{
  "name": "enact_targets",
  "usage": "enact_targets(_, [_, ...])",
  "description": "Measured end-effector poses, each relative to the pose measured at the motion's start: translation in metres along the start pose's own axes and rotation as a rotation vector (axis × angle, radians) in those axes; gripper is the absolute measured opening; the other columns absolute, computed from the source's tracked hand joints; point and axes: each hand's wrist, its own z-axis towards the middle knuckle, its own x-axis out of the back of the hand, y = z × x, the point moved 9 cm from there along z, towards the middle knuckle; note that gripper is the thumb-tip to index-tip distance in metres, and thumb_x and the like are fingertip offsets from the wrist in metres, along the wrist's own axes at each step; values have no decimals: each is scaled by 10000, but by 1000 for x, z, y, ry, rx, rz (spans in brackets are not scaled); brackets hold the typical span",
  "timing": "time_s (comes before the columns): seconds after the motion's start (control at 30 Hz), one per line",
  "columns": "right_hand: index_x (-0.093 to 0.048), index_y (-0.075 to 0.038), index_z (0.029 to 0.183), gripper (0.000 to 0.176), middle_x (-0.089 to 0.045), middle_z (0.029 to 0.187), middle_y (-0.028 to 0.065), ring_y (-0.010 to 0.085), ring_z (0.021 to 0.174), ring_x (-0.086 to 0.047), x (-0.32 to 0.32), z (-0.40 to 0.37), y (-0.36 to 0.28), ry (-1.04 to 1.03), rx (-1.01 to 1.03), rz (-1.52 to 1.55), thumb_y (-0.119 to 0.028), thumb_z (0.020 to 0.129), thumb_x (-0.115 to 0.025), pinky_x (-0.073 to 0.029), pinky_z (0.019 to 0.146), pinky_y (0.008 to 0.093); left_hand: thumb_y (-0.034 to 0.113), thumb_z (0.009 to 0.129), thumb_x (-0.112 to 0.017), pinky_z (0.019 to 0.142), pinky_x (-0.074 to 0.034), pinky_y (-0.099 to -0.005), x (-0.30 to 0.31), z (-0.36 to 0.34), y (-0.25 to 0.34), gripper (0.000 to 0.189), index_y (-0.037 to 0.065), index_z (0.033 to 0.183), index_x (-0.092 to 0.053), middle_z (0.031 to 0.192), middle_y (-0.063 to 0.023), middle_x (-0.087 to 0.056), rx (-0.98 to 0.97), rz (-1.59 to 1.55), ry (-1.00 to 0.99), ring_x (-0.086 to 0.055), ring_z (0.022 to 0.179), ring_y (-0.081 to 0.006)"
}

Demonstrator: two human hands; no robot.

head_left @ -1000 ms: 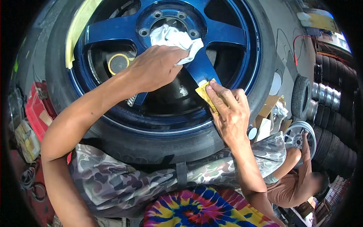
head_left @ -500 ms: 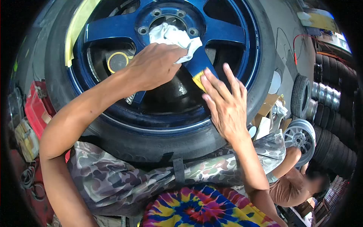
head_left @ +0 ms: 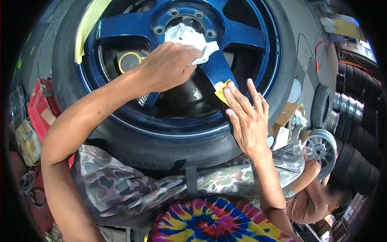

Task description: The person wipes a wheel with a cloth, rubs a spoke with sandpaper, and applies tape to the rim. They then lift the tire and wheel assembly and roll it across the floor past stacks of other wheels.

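Note:
A blue spoked wheel rim (head_left: 125, 26) with a black tyre (head_left: 161, 155) fills the upper middle of the head view. My left hand (head_left: 171, 66) is closed round a white cloth (head_left: 185, 35) at the hub, above the spokes. Lower on the right spoke, the fingers of my right hand (head_left: 248, 117) press a small yellow piece (head_left: 221, 94) against the blue surface. Its fingertips cover part of that piece. Pale yellow tape (head_left: 89, 28) runs along the rim's upper left edge.
A tape roll (head_left: 130, 54) shows between the left spokes. A red box (head_left: 39, 109) stands at the left. Stacked tyres (head_left: 350, 125), a loose tyre (head_left: 321, 105), a silver wheel (head_left: 320, 151), a cardboard box (head_left: 284, 117) and another person (head_left: 308, 201) are at the right.
The wheel and both hands appear slightly further right in the view. My right hand and the yellow piece are a little lower along the spoke. The cloth is still in my left hand.

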Motion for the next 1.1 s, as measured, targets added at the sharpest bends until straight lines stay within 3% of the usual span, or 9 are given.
enact_targets(0.17, [-602, -191, 1530, 506, -514, 1632, 3, 336, 1605, -290, 1, 26, -8, 28, 9, 29, -267, 1034, -658, -293, 1243, 565, 73, 918, -652, 914, -590, -474, 1, 3, 4, 283, -60, 1150, -745, 1091, -247, -769, -21, 53, 22, -754, 974, -406])
enact_targets(0.3, [-609, -174, 1526, 450, -536, 1613, 34, 355, 1588, -323, 0, -7, -6, -38, -11, -2, -228, 1081, -571, -277, 1250, 556, 30, 872, -681, 907, -567, -481, -3, 0, -1, 335, -25, 1201, -714, 1096, -241, -752, 10, -6, -10, -724, 982, -432])
enact_targets(0.7, [-631, -174, 1502, 457, -527, 1623, 13, 329, 1605, -297, 5, 13, -7, 12, -4, 16, -252, 1052, -635, -276, 1248, 562, 40, 892, -660, 945, -549, -487, -1, 2, 5, 323, -19, 1204, -714, 1116, -219, -758, -19, 40, 20, -714, 1027, -431])
enact_targets(0.8, [-634, -172, 1497, 459, -534, 1616, 16, 332, 1602, -304, 2, 12, -9, 23, -17, 50, -245, 1044, -646, -274, 1248, 561, 26, 891, -653, 955, -551, -486, -10, 1, -3, 428, 7, 1319, -667, 1181, -220, -737, 22, 72, -86, -701, 1077, -423])
enact_targets(0.87, [-654, -173, 1475, 446, -552, 1601, 16, 330, 1595, -320, 7, -3, -10, -6, -23, 59, -246, 1035, -660, -271, 1248, 563, -1, 891, -633, 955, -558, -479, -8, 1, 8, 586, 98, 1467, -582, 1279, -215, -687, -8, 13, 35, -681, 1136, -421])
enact_targets(0.9, [-654, -165, 1474, 435, -568, 1584, 32, 340, 1582, -343, 9, -9, -10, -20, -10, 47, -229, 1045, -635, -275, 1246, 561, -38, 889, -602, 980, -553, -472, -16, 2, 11, 743, 258, 1564, -507, 1404, -187, -599, 18, 18, -83, -644, 1214, -404])
enact_targets(0.93, [-655, -158, 1473, 424, -585, 1568, 49, 349, 1570, -366, 10, -12, -12, -31, 5, 36, -211, 1054, -611, -280, 1243, 560, -38, 889, -602, 980, -553, -472, -16, 0, 17, 743, 258, 1564, -507, 1404, -187, -599, 13, 20, -82, -644, 1214, -404])
enact_targets(1.03, [-689, -160, 1426, 398, -619, 1526, 41, 349, 1542, -412, 11, -8, -11, 2, -1, 59, -203, 1032, -644, -294, 1237, 565, -67, 881, -581, 1031, -522, -468, -26, -9, 42, 794, 407, 1517, -564, 1502, -117, -500, -152, 257, -105, -548, 1293, -352])
enact_targets(1.1, [-696, -161, 1415, 395, -628, 1513, 39, 349, 1532, -426, 9, -8, -10, 11, -2, 78, -194, 1024, -654, -299, 1235, 565, -78, 866, -589, 1026, -524, -469, -30, -12, 42, 792, 398, 1498, -586, 1503, -118, -498, -175, 279, -98, -532, 1308, -354])
